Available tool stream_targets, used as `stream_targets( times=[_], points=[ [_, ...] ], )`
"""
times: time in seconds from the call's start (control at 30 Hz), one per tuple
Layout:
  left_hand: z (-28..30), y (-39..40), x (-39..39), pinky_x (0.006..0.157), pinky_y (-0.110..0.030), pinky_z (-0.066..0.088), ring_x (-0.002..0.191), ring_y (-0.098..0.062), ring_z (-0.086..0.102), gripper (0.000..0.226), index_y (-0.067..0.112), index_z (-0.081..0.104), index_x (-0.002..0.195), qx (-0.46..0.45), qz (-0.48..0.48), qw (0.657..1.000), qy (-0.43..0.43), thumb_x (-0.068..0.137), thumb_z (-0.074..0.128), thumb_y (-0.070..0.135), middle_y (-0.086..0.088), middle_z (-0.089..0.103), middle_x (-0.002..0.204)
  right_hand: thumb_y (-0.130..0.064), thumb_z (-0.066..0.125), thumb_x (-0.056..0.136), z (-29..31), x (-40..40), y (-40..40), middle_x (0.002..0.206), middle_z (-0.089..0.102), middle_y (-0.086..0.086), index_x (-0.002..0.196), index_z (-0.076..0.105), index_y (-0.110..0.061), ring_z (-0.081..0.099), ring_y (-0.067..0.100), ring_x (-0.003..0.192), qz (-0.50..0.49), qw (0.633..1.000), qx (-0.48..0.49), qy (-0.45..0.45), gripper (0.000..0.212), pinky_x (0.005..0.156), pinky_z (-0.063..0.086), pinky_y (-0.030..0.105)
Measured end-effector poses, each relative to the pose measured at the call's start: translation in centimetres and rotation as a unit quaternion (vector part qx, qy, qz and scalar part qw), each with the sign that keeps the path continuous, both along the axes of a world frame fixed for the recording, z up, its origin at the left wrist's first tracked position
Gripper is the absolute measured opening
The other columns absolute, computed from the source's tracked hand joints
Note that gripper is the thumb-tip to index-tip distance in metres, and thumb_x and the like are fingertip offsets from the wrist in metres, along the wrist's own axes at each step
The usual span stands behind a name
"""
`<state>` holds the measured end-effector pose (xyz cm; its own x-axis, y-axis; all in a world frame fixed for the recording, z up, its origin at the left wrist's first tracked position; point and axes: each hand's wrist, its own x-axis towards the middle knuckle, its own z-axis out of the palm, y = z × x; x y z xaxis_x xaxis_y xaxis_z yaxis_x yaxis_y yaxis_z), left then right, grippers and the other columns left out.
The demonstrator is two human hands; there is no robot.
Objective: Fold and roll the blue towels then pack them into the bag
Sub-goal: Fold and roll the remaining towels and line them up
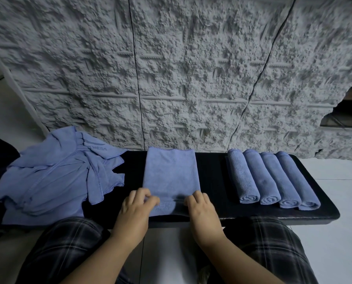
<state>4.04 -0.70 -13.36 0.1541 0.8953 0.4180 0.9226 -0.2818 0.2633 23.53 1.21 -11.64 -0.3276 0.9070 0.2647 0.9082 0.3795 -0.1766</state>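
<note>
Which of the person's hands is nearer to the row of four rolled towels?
Right. The right hand grips the near edge of the folded towel, just left of the rolled towels. The left hand grips the same edge farther left.

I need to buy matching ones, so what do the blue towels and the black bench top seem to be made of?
The folded towel and rolled towels look like microfibre or similar soft synthetic terry: short matte fuzzy pile, stitched edges. The bench top looks like padded black vinyl or leather, judging by its smooth surface and rounded edge; the dim light leaves that open.
</note>
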Motion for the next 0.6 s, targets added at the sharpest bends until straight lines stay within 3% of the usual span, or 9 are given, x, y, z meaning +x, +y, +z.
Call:
stream_targets(
  times=[0.1,0.2,0.27,0.4,0.5,0.6],
  points=[
    [-0.2,-0.1,0.1,0.067,-0.023,0.042,0.084,-0.012,0.041,0.076,0.032,0.047,0.090,-0.007,-0.057,0.997,0.047,0.033,0.074,-0.010,0.012,0.041,0.093,-0.001,0.074,0.039,-0.4,-0.4,-0.2,0.074,0.054,0.003,0.072,0.057,-0.015,0.052,0.018,0.060,0.020,1.000,-0.002,0.005,0.039,0.050,0.044,0.022],
    [-0.6,-0.5,0.5,0.072,-0.024,0.037,0.087,-0.013,0.046,0.067,0.030,0.052,0.097,-0.013,-0.048,0.998,0.039,0.043,0.077,0.000,0.013,0.051,0.095,-0.012,0.051,0.059,-1.0,-0.1,0.0,0.077,0.050,0.002,0.076,0.058,-0.015,0.049,0.018,0.063,0.018,1.000,0.020,0.009,0.018,0.052,0.047,0.023],
    [-0.7,-0.7,0.8,0.070,-0.027,0.043,0.090,-0.013,0.047,0.059,0.029,0.053,0.100,-0.010,-0.040,0.998,0.036,0.050,0.080,0.011,0.012,0.057,0.095,-0.020,0.038,0.064,-1.2,-0.1,0.0,0.080,0.051,0.002,0.080,0.059,-0.014,0.048,0.018,0.066,0.017,1.000,0.004,0.011,0.026,0.055,0.048,0.025],
    [-0.4,-0.2,0.8,0.064,-0.030,0.050,0.094,-0.011,0.045,0.060,0.030,0.053,0.100,-0.024,-0.017,0.999,0.021,0.052,0.089,0.029,0.013,0.058,0.096,-0.014,0.048,0.066,-1.3,0.1,0.3,0.087,0.053,0.004,0.092,0.058,-0.011,0.052,0.020,0.070,0.035,0.999,0.003,-0.005,0.028,0.058,0.051,0.026],
    [-0.4,0.2,0.7,0.064,-0.028,0.051,0.094,-0.008,0.045,0.064,0.031,0.050,0.100,-0.047,-0.013,0.999,0.009,0.051,0.089,0.018,0.015,0.057,0.097,-0.011,0.067,0.056,-1.0,0.4,0.7,0.086,0.057,0.003,0.091,0.059,-0.013,0.055,0.019,0.068,0.042,0.999,-0.012,-0.007,0.036,0.057,0.051,0.024],
    [-0.5,0.5,0.5,0.063,-0.027,0.053,0.096,-0.008,0.046,0.065,0.031,0.050,0.101,-0.051,-0.013,0.999,-0.003,0.054,0.083,0.001,0.015,0.057,0.099,-0.016,0.041,0.067,-0.6,0.6,1.0,0.084,0.057,-0.002,0.085,0.062,-0.017,0.056,0.016,0.067,0.037,0.999,-0.027,-0.014,0.028,0.056,0.050,0.022]
  ],
)
